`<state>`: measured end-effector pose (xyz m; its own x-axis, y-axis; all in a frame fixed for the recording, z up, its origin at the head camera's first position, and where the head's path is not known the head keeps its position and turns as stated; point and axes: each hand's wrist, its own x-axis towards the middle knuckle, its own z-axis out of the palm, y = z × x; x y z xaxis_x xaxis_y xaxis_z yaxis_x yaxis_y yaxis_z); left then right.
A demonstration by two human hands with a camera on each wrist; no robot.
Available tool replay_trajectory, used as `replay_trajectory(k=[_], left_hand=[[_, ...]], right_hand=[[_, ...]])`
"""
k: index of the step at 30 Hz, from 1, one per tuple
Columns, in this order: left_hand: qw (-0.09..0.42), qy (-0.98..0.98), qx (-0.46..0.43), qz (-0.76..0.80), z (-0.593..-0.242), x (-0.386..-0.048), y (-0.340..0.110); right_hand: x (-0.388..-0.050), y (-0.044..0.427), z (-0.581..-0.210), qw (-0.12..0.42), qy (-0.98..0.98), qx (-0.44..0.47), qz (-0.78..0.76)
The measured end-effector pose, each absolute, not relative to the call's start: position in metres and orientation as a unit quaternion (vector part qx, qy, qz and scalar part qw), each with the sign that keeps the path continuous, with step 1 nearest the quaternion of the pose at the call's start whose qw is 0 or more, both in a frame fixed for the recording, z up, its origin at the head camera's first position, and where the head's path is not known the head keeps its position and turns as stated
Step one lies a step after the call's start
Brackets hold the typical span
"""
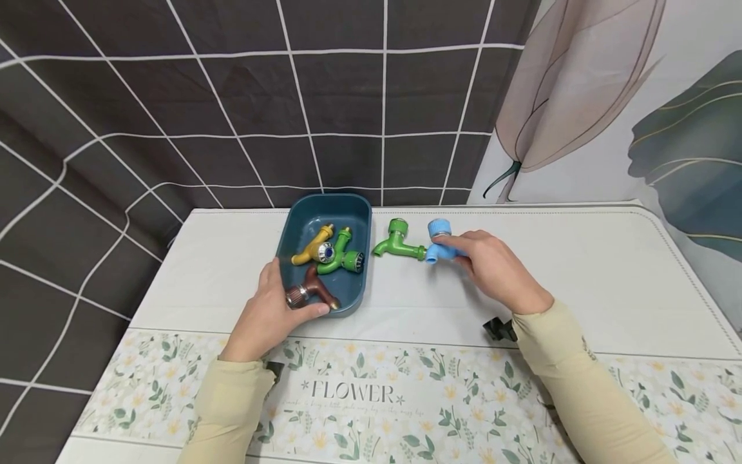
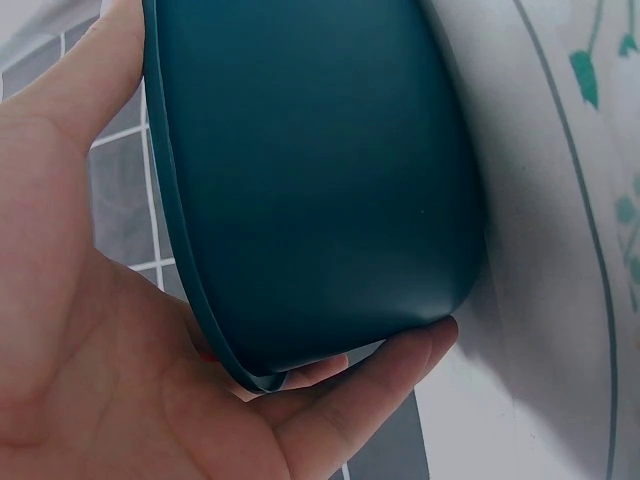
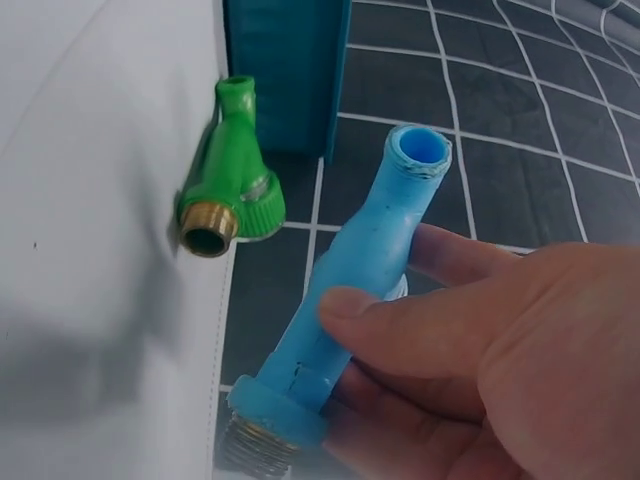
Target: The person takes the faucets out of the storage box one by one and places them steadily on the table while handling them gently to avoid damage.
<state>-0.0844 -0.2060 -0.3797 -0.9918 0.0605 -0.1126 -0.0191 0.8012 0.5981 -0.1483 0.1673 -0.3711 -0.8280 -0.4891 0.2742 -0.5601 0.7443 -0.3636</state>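
Observation:
The right hand (image 1: 495, 267) grips a light blue tap (image 1: 439, 228); in the right wrist view its thumb lies across the blue tap's body (image 3: 365, 250), the threaded end pointing down. Just left of it a green tap (image 1: 397, 245) lies on the table. Around the near left corner of a dark teal bin (image 1: 330, 201), the left hand (image 1: 266, 316) holds the wall, thumb at the near rim, fingers along the outer side (image 2: 320, 180). Inside the bin lie a yellow tap (image 1: 313, 249), another green tap (image 1: 342, 251) and a brown tap (image 1: 313, 288).
A white table cover (image 1: 580, 258) has a floral band with the word FLOWER (image 1: 353, 391) along its nearer part. Behind the table hangs a dark cloth with white grid lines (image 1: 342, 96), beside a leaf-patterned cloth (image 1: 580, 84). Small black pieces show at both wrists.

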Motion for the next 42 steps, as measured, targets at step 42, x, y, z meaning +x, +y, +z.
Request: replay_trajectory(k=[42], left_hand=[[0.061, 0.948, 0.013, 0.313, -0.381, -0.085, -0.206]], right_hand=[[-0.170, 0.180, -0.400, 0.056, -0.959, 0.222, 0.167]])
